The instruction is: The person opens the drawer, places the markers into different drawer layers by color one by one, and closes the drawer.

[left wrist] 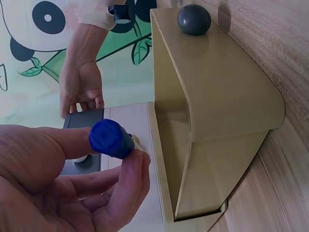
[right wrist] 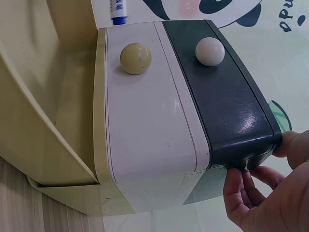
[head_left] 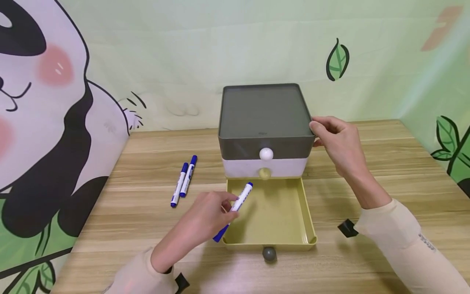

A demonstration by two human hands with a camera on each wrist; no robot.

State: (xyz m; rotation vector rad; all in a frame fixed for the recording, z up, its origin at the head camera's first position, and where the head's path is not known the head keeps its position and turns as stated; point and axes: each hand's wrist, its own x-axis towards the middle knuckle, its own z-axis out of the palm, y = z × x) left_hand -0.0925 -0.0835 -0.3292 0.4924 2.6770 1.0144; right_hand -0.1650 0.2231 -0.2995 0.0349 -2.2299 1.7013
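Observation:
My left hand (head_left: 207, 214) pinches a white marker with blue ends (head_left: 241, 199) between thumb and fingers. The marker is tilted above the left wall of the pulled-out yellow drawer (head_left: 275, 220); in the left wrist view its blue end (left wrist: 107, 138) points at the camera. That drawer is the lowest of a three-tier desktop drawer box (head_left: 264, 112), whose white and dark grey tiers are closed. At the box's upper right edge, my right hand (head_left: 341, 145) grips it, thumb on top and fingers against the side. Inside the drawer, no items show.
Two more blue-capped markers, one (head_left: 178, 185) beside the other (head_left: 189, 175), lie on the wooden table (head_left: 147, 163) left of the box. A round grey knob (head_left: 269, 254) sticks out from the drawer front. Behind stands a wall covering with a panda print (head_left: 176, 61).

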